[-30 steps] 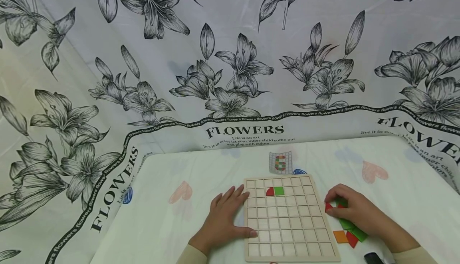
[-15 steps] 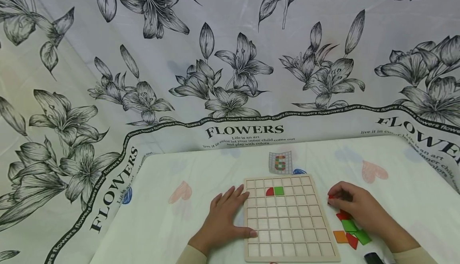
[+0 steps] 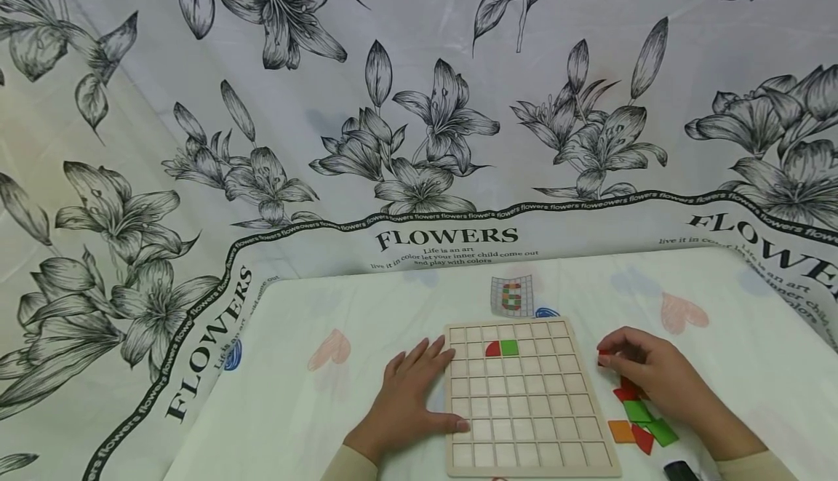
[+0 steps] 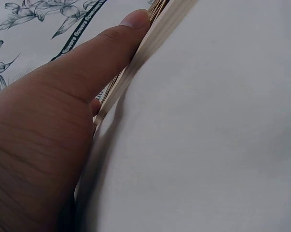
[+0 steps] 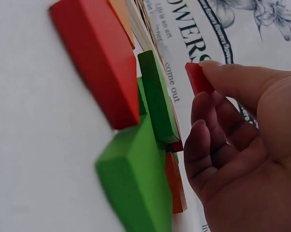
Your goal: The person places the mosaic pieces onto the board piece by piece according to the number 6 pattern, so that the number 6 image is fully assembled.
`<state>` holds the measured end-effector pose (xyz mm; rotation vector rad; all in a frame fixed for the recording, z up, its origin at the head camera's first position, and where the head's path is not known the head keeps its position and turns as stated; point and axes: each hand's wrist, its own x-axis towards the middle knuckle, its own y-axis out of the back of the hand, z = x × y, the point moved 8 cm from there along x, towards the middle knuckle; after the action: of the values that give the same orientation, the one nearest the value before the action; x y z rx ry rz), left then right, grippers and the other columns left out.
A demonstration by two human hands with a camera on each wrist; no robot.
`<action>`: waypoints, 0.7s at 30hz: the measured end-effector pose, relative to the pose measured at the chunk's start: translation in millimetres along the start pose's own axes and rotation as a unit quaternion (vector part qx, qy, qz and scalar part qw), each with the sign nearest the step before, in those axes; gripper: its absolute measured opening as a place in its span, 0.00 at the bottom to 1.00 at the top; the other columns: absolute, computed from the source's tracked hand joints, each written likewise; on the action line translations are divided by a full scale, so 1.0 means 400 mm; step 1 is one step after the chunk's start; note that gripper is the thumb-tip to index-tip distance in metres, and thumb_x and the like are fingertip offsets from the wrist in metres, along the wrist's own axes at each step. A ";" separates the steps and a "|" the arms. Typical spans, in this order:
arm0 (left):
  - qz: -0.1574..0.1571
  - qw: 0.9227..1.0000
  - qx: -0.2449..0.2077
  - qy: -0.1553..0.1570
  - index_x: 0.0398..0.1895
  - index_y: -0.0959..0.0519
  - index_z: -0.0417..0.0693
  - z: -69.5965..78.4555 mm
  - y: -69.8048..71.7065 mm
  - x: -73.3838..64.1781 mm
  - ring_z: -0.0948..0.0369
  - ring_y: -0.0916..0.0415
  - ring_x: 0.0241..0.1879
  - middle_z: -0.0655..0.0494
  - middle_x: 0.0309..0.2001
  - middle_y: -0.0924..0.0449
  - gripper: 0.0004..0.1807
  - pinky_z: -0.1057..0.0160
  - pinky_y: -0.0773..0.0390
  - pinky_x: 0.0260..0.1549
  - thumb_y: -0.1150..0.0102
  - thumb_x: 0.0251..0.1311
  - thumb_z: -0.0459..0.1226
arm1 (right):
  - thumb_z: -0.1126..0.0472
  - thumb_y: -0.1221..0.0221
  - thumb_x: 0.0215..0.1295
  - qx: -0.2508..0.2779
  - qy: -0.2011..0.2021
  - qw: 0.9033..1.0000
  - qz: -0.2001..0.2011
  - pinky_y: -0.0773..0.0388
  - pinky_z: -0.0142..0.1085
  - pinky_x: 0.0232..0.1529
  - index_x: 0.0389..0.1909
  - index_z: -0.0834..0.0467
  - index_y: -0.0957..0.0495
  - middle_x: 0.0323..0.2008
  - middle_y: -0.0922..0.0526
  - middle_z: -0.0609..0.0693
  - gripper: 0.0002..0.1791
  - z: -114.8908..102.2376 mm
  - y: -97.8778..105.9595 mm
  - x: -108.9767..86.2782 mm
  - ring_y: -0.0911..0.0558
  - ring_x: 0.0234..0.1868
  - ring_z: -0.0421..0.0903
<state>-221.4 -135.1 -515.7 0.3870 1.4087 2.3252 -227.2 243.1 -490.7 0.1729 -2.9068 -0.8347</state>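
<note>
A wooden grid board (image 3: 504, 408) lies on the table, with a red quarter-round tile (image 3: 493, 349) and a green square tile (image 3: 509, 348) side by side in its second row. My left hand (image 3: 409, 397) rests along the board's left edge, fingers spread and thumb over the rim; the left wrist view shows the thumb (image 4: 102, 58) on the wooden edge. Right of the board, my right hand (image 3: 655, 372) pinches a small red tile (image 5: 199, 79) between thumb and fingers. Below that hand lies a loose pile with green tiles (image 3: 664, 432), red tiles (image 3: 643, 439) and an orange tile (image 3: 621, 431).
Behind the board lies a pattern card (image 3: 512, 297) printed with a coloured figure on a grid. A dark object (image 3: 681, 471) sits at the front edge near the right forearm. A floral curtain (image 3: 419, 139) hangs behind the table (image 3: 275, 394).
My right hand has lifted slightly up and away from the pile with the red tile, uncovering several green and red tiles. The left hand and the board have stayed put.
</note>
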 end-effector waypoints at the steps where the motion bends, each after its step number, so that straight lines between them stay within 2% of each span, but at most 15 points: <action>1: -0.001 1.000 -0.001 0.000 0.86 0.35 0.63 0.001 0.000 0.000 0.56 0.56 0.85 0.66 0.87 0.48 0.62 0.35 0.54 0.77 0.37 0.51 0.81 | 0.60 0.29 0.74 0.001 0.000 1.000 0.000 0.24 0.34 0.32 0.48 0.57 0.14 0.36 0.14 0.47 0.07 -0.001 0.001 0.000 0.22 0.33 0.46; 12: 0.002 1.000 -0.003 -0.001 0.87 0.35 0.63 0.001 -0.001 0.003 0.56 0.56 0.85 0.66 0.86 0.48 0.62 0.35 0.55 0.77 0.37 0.51 0.81 | 0.62 0.29 0.74 0.022 0.020 1.000 0.008 0.20 0.34 0.34 0.50 0.59 0.14 0.38 0.13 0.48 0.09 -0.031 0.002 0.002 0.19 0.35 0.47; 21: 0.000 1.000 -0.003 0.001 0.87 0.35 0.62 0.001 0.001 0.002 0.55 0.55 0.85 0.65 0.86 0.47 0.62 0.34 0.54 0.77 0.36 0.52 0.80 | 0.64 0.30 0.74 0.038 0.034 0.999 0.008 0.16 0.32 0.39 0.52 0.62 0.14 0.41 0.12 0.47 0.10 -0.069 0.003 0.003 0.16 0.38 0.48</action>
<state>-222.0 -134.5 -515.0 0.3813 1.4027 2.3297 -224.6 229.7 -466.7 0.1793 -2.8733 -0.7034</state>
